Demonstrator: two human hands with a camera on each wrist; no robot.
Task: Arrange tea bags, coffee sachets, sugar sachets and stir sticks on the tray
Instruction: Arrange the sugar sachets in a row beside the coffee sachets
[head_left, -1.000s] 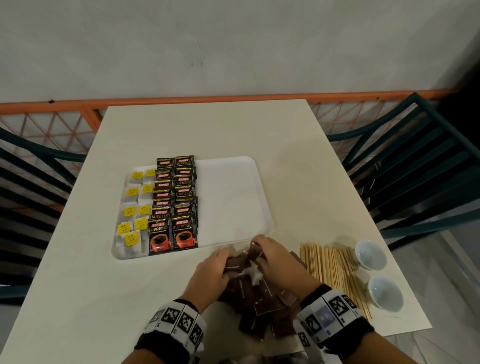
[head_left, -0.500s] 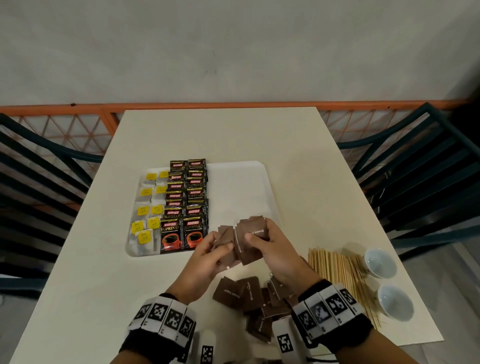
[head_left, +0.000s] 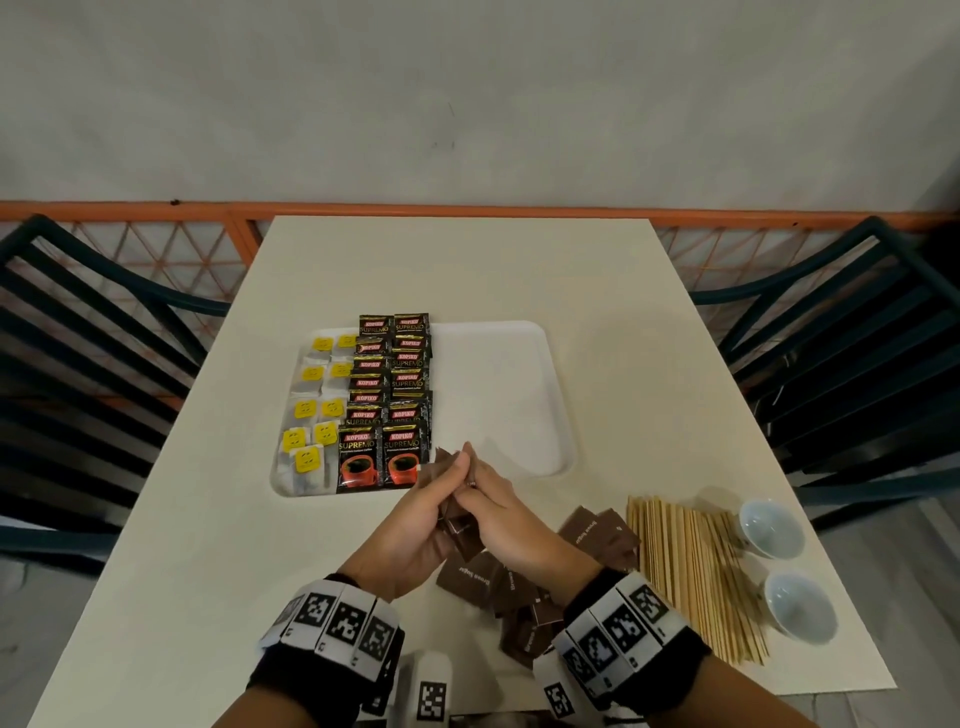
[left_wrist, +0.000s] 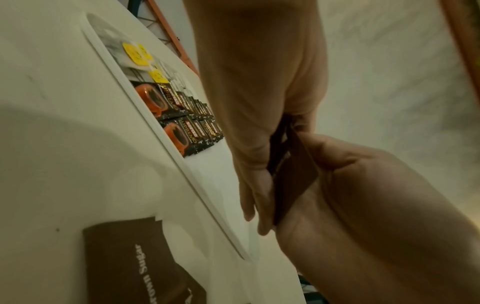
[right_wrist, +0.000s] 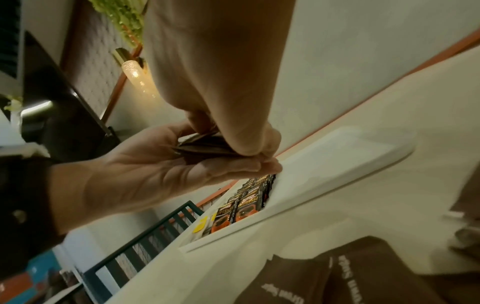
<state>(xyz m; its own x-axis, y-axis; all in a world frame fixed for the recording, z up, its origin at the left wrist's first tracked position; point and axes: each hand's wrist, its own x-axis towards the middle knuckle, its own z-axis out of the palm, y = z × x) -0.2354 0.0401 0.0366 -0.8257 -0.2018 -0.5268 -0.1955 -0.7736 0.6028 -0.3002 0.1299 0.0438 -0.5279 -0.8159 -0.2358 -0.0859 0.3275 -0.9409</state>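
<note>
Just in front of the white tray's (head_left: 509, 395) near edge, my left hand (head_left: 441, 488) and right hand (head_left: 488, 499) are pressed together, and both grip a small stack of brown sugar sachets (head_left: 457, 527). The left wrist view shows that stack (left_wrist: 293, 176) held edge-on between the two hands, and the right wrist view shows it (right_wrist: 202, 147) pinched flat. Tea bags with yellow tags (head_left: 317, 415) fill the tray's left side. Beside them lie two columns of black coffee sachets (head_left: 389, 405). More sugar sachets (head_left: 493, 587) lie loose on the table under my wrists. Stir sticks (head_left: 691, 577) lie to the right.
Two small white bowls (head_left: 769, 527) (head_left: 797, 605) stand right of the sticks near the table's right edge. The right half of the tray is bare. Dark slatted chairs (head_left: 857, 364) flank the table, and an orange railing (head_left: 467, 210) runs behind it.
The sachets that were fanned out in my hands are now squeezed into one tight stack. Both hands have closed together near the tray's front edge.
</note>
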